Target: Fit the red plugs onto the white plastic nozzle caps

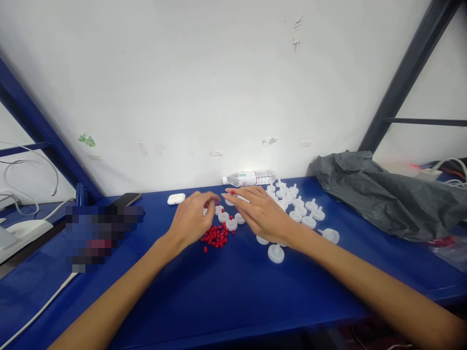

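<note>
My left hand (pixel 193 218) is curved beside a small cluster of white spouted caps, its thumb and index fingertip apart. A white cap (pixel 205 212) partly shows behind its fingers. Three other white caps with red tips stand close by, one of them a red-tipped cap (pixel 231 223) at the front. My right hand (pixel 264 209) reaches over the caps with its fingers stretched out, the fingertips near a red tip (pixel 232 193) on another cap. Below the cluster lies a pile of small red tips (pixel 218 236). The palm and fingers of my right hand hide some caps.
Many loose white caps (pixel 301 209) spread to the right on the blue table (pixel 219 296). A clear bottle (pixel 250 178) lies along the wall. A white earbud case (pixel 176 198) and a phone (pixel 126 200) are at left, a grey plastic bag (pixel 379 194) at right.
</note>
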Demonstrator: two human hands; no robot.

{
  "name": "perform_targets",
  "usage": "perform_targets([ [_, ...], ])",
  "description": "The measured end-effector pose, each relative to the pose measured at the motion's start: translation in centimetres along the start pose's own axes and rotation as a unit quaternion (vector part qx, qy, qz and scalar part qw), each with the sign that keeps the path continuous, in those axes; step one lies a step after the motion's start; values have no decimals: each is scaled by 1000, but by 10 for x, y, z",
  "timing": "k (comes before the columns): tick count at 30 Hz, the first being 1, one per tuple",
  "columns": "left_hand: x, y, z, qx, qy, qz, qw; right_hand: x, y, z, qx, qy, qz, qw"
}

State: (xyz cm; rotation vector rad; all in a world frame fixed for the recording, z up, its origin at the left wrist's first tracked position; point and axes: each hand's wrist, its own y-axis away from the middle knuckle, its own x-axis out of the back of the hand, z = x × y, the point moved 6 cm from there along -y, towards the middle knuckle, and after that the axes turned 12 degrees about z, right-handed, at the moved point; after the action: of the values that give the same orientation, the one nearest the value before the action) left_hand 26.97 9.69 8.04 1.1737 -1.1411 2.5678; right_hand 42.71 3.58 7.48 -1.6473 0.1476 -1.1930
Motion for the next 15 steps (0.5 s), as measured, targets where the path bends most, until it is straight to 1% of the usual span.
perform_targets([
  [1,0,0,-2,-36,-96,-15,995,-2,2,5,-22,0,-5,1000],
  [2,-2,0,-4,-65,-175,-38,982,-5,4,10,-44,0,-14,999],
  [4,-6,1,-9,-99,-264,-90,955,-11,8,19,-85,-5,-42,995],
  [6,-8,2,-12,-111,-298,-119,940,-17,12,25,-112,-24,-86,990],
  [9,-10,3,-15,-112,-313,-133,934,-22,15,26,-124,-63,-150,979],
  [11,-10,4,-17,-108,-322,-140,930,-22,15,26,-122,-77,-165,976],
  [15,-11,6,-20,-100,-334,-155,924,-20,14,26,-117,-84,-160,976],
])
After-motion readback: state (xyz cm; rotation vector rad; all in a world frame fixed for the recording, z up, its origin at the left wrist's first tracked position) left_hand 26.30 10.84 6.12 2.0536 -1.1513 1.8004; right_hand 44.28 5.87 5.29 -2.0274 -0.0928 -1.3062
